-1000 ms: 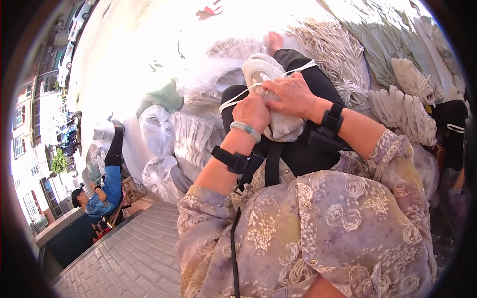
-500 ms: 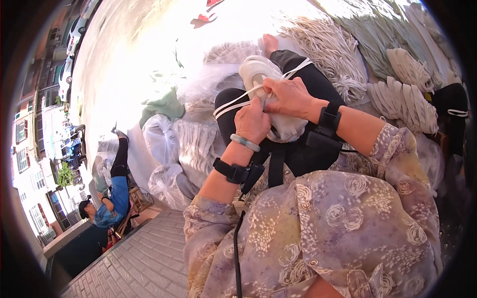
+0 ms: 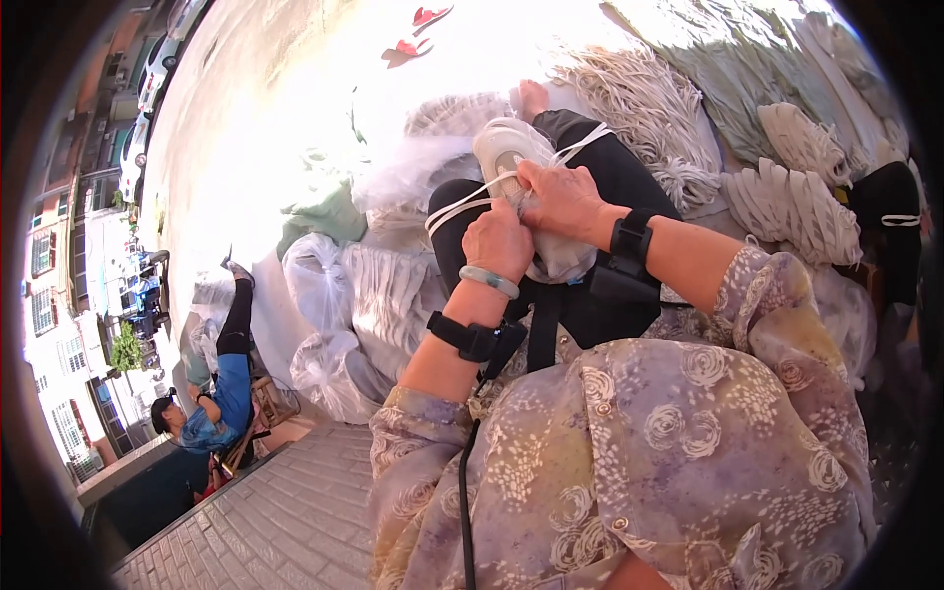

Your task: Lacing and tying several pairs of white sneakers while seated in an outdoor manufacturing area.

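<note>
A whitish sneaker point(image 3: 509, 141) rests in my lap between my black-clad knees, its rounded toe pointing away from me. White shoelace point(image 3: 455, 210) lies in strands across my left knee, and more strands reach over toward my right knee. My left hand point(image 3: 498, 242) is closed at the shoe's opening and pinches the lace there. Right beside it, my right hand point(image 3: 567, 204) bends its fingers over the middle of the shoe, also gripping lace. The fingertips nearly meet, and they hide the eyelets and the exact lace ends.
Clear plastic bags point(image 3: 320, 270) and rows of pale shoes point(image 3: 388, 290) lie to my left. A heap of white laces point(image 3: 644, 108) spreads ahead, with stacked pale shoes point(image 3: 792, 216) at right. Another person point(image 3: 221, 408) sits far left. Red slippers point(image 3: 411, 47) lie farther off.
Both hands stay at the laces. My right hand and forearm have shifted slightly left and down, and the view has tilted a little. The shoe keeps its place in my lap.
</note>
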`<state>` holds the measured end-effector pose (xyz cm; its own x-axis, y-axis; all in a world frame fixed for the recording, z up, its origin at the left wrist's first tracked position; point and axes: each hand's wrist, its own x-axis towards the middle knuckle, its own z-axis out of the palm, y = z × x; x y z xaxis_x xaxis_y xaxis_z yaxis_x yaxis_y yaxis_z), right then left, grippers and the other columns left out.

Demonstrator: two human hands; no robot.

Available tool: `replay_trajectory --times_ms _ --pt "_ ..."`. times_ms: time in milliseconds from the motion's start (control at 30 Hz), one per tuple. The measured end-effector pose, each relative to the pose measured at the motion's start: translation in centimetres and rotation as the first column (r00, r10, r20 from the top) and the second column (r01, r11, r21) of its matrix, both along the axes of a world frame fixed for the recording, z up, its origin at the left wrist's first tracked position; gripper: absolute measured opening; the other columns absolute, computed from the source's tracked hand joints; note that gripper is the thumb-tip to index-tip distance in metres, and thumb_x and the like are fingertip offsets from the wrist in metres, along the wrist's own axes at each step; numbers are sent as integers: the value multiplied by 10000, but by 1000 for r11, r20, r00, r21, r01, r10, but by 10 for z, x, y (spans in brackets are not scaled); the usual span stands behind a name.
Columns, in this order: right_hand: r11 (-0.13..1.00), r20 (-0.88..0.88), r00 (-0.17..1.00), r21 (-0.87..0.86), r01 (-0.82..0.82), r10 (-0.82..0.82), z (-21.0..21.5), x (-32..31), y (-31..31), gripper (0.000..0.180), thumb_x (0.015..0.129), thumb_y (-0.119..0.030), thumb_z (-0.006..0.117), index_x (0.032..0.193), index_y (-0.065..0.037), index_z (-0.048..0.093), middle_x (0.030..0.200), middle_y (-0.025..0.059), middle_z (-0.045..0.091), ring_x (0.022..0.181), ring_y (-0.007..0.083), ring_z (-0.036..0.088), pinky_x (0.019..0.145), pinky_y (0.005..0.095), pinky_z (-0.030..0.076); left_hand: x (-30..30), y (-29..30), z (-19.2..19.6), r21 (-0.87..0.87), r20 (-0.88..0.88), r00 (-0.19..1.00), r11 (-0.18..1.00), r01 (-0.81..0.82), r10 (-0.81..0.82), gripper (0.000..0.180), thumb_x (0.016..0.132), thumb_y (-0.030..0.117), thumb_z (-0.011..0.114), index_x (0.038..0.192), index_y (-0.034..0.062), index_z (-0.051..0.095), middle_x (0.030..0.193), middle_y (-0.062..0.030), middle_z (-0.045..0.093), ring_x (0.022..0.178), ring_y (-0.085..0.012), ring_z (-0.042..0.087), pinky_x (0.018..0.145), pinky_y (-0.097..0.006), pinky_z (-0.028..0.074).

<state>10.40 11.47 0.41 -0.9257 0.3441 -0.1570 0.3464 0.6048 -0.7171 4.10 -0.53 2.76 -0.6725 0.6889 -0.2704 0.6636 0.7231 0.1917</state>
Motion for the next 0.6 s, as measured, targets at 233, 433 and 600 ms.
replay_trajectory --times_ms 233,433,600 --pt "997 34 999 78 -20 18 11 7 -5 373 717 -214 614 1029 -74 463 857 145 639 865 324 614 733 446 380 -3 -2 0 49 -58 993 994 101 -98 199 747 157 562 842 -13 519 701 -221 618 671 -383 626 633 -462 501" --pt "995 -62 997 98 -29 35 6 17 1 363 745 -209 600 1038 -60 445 865 148 640 860 320 615 733 448 382 -2 2 9 86 -61 980 977 194 -190 170 739 161 559 810 9 532 691 -223 611 668 -384 620 643 -475 492" --pt "991 -84 995 129 -33 44 -4 16 4 361 747 -200 611 1036 -60 446 893 157 636 864 313 616 718 433 399 -13 5 -1 170 18 980 967 191 -197 131 693 132 532 736 10 558 707 -198 597 696 -390 584 646 -440 470"
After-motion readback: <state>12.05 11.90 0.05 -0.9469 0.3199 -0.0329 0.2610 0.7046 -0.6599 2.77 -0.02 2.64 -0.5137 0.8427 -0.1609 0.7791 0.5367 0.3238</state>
